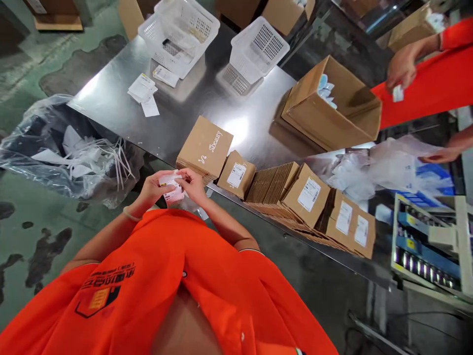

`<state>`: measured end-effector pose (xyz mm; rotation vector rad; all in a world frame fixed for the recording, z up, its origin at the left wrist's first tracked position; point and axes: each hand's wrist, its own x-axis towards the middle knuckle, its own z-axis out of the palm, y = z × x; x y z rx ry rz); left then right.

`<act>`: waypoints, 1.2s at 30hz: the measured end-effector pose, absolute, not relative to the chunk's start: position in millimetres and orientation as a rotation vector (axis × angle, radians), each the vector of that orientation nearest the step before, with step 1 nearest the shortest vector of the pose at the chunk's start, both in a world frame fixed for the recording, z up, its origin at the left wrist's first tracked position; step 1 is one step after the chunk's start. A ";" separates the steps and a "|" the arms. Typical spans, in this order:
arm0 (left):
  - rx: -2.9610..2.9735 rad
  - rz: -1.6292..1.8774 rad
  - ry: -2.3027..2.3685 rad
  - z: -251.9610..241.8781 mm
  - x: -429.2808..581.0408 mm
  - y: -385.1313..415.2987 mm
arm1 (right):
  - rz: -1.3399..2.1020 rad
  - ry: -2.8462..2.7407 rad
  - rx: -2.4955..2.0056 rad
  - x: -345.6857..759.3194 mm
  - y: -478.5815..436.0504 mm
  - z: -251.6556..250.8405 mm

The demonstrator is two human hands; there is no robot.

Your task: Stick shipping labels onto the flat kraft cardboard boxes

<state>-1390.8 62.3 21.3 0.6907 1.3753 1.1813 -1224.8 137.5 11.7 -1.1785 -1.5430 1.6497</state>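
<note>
My left hand (152,191) and my right hand (192,186) hold a small sheet of printed labels (173,193) between them, close to my body at the table's near edge. Thumbs and fingers of both hands pinch the sheet. Just beyond my right hand lies a stack of flat brown cartons (207,147) with white lettering. Beside that stack, a brown carton with a white label (236,174) leans against a row of folded cartons (272,183). Farther right in the row, more cartons carry white labels (309,194).
Two white baskets (179,35) (259,49) and loose label sheets (143,88) sit on the metal table (177,118). A lined waste bin (84,153) stands left. At right are an open box (332,106), plastic bags (354,172), a crate (428,246) and another person's hands (402,66).
</note>
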 end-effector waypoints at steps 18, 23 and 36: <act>0.932 0.957 1.514 30.5 -1381.7 107.5 | 1.448 -1.639 -1.316 -1194.6 148.7 24.7; 0.894 0.986 1.525 30.2 -1380.2 110.5 | 1.286 -1.670 -1.342 -1198.9 139.0 23.0; 0.685 0.756 1.258 -0.1 -1363.6 94.6 | 0.706 -1.675 -1.582 -1157.6 308.5 57.5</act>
